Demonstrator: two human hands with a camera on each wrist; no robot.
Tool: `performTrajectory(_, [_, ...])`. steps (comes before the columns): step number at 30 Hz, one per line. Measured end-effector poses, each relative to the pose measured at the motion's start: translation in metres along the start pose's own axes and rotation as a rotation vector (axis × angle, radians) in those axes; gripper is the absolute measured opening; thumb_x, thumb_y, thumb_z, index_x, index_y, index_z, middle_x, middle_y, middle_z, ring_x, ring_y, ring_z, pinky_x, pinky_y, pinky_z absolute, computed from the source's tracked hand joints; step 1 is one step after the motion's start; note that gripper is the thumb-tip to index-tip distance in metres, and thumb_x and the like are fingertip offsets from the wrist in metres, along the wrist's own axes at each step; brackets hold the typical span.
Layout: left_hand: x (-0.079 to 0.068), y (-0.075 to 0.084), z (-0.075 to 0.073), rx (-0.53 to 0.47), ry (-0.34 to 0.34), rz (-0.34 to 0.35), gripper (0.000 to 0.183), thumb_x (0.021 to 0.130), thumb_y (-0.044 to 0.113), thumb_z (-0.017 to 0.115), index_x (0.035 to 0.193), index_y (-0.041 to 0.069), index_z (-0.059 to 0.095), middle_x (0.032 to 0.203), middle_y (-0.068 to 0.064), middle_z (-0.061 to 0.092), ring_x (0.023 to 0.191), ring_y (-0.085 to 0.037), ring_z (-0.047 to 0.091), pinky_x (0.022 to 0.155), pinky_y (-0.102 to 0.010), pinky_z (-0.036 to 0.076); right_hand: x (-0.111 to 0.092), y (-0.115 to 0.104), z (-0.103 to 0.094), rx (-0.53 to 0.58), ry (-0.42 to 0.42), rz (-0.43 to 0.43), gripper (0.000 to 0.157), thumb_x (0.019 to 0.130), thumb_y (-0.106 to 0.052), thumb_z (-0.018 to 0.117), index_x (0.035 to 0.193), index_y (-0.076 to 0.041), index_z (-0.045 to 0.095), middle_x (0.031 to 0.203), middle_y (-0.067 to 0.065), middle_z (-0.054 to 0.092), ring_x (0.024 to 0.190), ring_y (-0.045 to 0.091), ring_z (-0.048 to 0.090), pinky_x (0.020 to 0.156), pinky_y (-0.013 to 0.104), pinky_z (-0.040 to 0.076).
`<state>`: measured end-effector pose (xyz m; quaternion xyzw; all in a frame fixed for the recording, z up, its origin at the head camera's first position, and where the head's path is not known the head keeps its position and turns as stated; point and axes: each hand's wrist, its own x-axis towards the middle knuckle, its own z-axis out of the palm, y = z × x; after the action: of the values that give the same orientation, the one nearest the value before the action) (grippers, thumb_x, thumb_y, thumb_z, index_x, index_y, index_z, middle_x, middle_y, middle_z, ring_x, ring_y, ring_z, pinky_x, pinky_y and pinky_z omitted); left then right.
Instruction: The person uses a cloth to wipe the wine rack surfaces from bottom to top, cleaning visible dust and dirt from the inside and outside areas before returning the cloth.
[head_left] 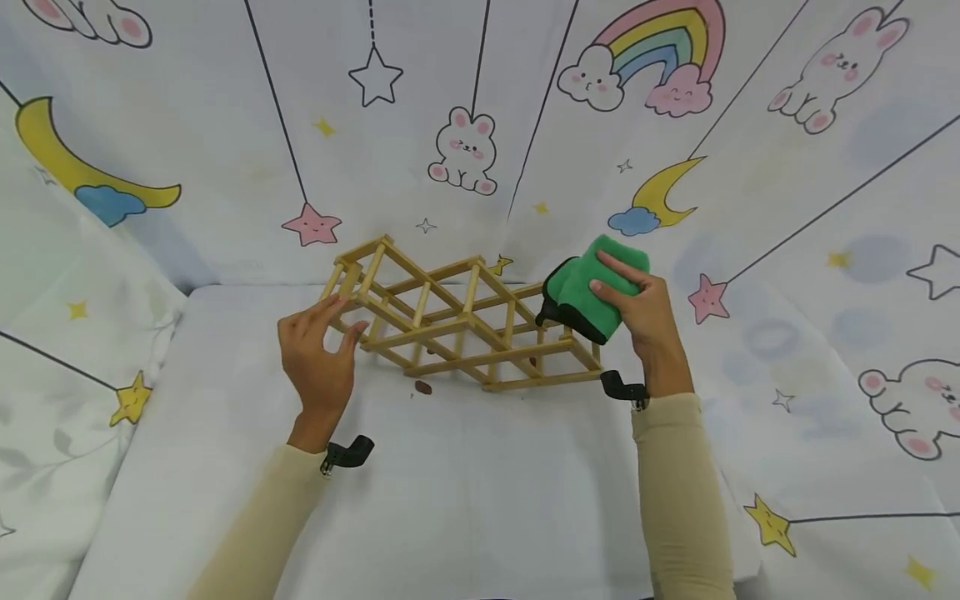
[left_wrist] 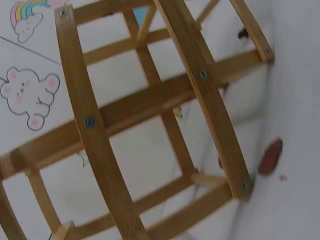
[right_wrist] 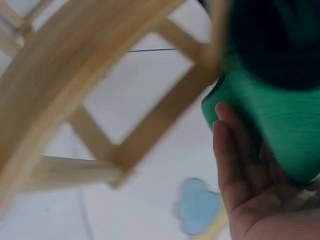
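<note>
A wooden wine rack (head_left: 468, 321), built of crossed slats and round dowels, stands on the white surface in the head view. My left hand (head_left: 318, 358) holds its left end, thumb and fingers about the end bars. In my right hand (head_left: 648, 321) is a folded green cloth (head_left: 600, 287) with black edging, gripped over the rack's right end. The left wrist view shows slats (left_wrist: 120, 185) with screws at the crossings, while the left hand is out of sight there. Close by the rack in the right wrist view, fingers (right_wrist: 240, 165) hold the cloth (right_wrist: 280, 125) from below.
A reddish-brown scrap (head_left: 423, 387) lies on the white table (head_left: 465, 483) just before the rack, with smaller dark bits around it. Behind and at both sides hangs a printed sheet (head_left: 225, 125) with rabbits, stars and moons. Each wrist carries a black mount.
</note>
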<state>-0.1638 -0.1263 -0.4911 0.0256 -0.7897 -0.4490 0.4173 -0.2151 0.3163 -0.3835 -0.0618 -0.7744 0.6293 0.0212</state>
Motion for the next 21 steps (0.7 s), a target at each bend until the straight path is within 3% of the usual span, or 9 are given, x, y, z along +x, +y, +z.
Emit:
performTrajectory(5, [0.009, 0.013, 0.014, -0.049, 0.063, 0.013, 0.033, 0.084, 0.024, 0.091, 0.114, 0.011, 0.084, 0.114, -0.011, 0.082, 0.099, -0.039, 0.058, 0.086, -0.028, 0.036, 0.024, 0.012, 0.005, -0.062, -0.095, 0.056, 0.056, 0.095, -0.031, 0.084, 0.147, -0.034, 0.065, 0.170, 0.004, 0.039, 0.145, 0.025, 0.049, 0.093, 0.019, 0.054])
performTrajectory(11, [0.032, 0.007, 0.014, -0.008, 0.012, -0.030, 0.028, 0.087, 0.030, 0.089, 0.103, 0.007, 0.085, 0.102, -0.012, 0.083, 0.093, -0.035, 0.056, 0.076, -0.026, 0.032, 0.012, 0.011, 0.001, -0.182, -0.166, 0.056, 0.055, 0.092, -0.037, 0.086, 0.144, -0.035, 0.068, 0.170, 0.005, 0.040, 0.143, 0.026, 0.051, 0.090, 0.021, 0.056])
performTrajectory(16, [0.055, 0.002, 0.018, 0.043, -0.062, -0.107, 0.029, 0.090, 0.032, 0.087, 0.109, 0.010, 0.085, 0.104, -0.011, 0.082, 0.091, -0.005, 0.043, 0.072, -0.027, 0.030, -0.006, 0.006, -0.006, -0.255, -0.358, 0.065, 0.055, 0.091, -0.032, 0.088, 0.142, -0.029, 0.070, 0.167, 0.006, 0.043, 0.137, 0.027, 0.052, 0.088, 0.027, 0.060])
performTrajectory(19, [0.063, 0.005, 0.019, 0.069, -0.123, -0.137, 0.030, 0.093, 0.030, 0.085, 0.117, 0.011, 0.084, 0.117, -0.010, 0.081, 0.096, -0.011, 0.047, 0.073, -0.029, 0.031, -0.013, 0.006, -0.009, -0.237, -0.459, 0.037, 0.055, 0.092, -0.021, 0.086, 0.144, -0.020, 0.069, 0.163, 0.011, 0.045, 0.133, 0.031, 0.054, 0.089, 0.030, 0.062])
performTrajectory(21, [0.059, 0.012, 0.018, 0.076, -0.129, -0.122, 0.032, 0.093, 0.027, 0.086, 0.121, 0.012, 0.082, 0.124, -0.009, 0.079, 0.101, -0.023, 0.052, 0.076, -0.032, 0.033, -0.017, 0.009, -0.010, -0.205, -0.472, 0.027, 0.055, 0.093, -0.018, 0.084, 0.145, -0.018, 0.067, 0.164, 0.013, 0.044, 0.135, 0.032, 0.053, 0.090, 0.031, 0.062])
